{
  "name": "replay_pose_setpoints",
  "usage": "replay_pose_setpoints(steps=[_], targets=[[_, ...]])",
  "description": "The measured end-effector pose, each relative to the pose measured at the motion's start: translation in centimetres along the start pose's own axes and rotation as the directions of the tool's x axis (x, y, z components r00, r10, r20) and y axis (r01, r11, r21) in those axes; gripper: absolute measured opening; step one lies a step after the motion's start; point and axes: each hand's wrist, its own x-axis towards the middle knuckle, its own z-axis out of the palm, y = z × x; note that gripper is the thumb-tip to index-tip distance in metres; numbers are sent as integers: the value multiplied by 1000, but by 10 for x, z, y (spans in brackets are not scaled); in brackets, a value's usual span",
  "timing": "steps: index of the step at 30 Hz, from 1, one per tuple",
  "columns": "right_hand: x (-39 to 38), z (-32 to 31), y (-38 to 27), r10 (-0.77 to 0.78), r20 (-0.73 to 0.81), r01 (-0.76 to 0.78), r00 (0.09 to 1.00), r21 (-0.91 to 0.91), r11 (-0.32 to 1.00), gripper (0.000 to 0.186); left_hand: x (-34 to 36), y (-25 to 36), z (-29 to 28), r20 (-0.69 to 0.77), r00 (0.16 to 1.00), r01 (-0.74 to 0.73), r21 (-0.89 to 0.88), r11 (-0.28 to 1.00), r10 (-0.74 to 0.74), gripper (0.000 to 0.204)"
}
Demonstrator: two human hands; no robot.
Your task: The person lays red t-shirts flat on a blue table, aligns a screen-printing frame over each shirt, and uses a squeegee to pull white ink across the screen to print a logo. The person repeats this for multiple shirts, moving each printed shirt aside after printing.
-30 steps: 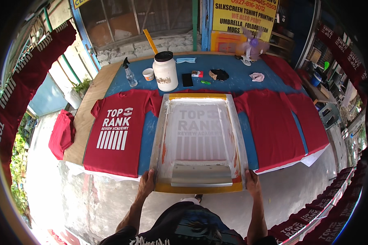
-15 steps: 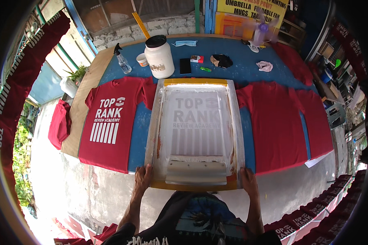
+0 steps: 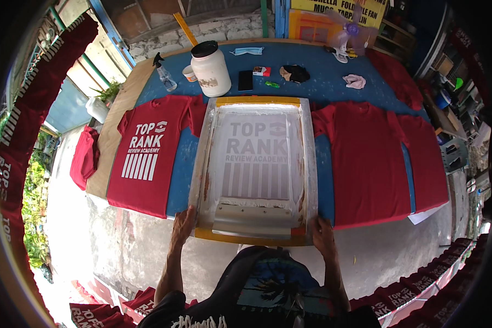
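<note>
1. My left grip (image 3: 183, 221) is clamped on the left side of the screen frame (image 3: 252, 156), down by the near corner. Can't see the fingers tucked underneath.
2. My right grip (image 3: 321, 232) is pinching the opposite side, also low by its near corner, so the frame sits squarely between both and stretches away from them.
3. Most of the frame is over the blue desk (image 3: 323, 82), with the near end poking past the edge. Can't tell if it's touching down or held slightly up.
4. The metal squeegee (image 3: 251, 220) lies inside the near end, between the two grips.
5. There's a printed red shirt (image 3: 172, 131) to the left, a plain red shirt (image 3: 366, 164) to the right.
</note>
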Motion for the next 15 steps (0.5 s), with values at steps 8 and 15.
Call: replay_pose_setpoints(steps=[8, 15], targets=[[-6, -4, -8, 154, 56, -159, 986, 111, 981, 48, -33, 45, 2, -136, 982, -78, 349, 934, 133, 63], [-11, -34, -48, 207, 280, -234, 937, 66, 970, 96, -40, 132, 56, 410, 605, -792, 214, 572, 683, 79]])
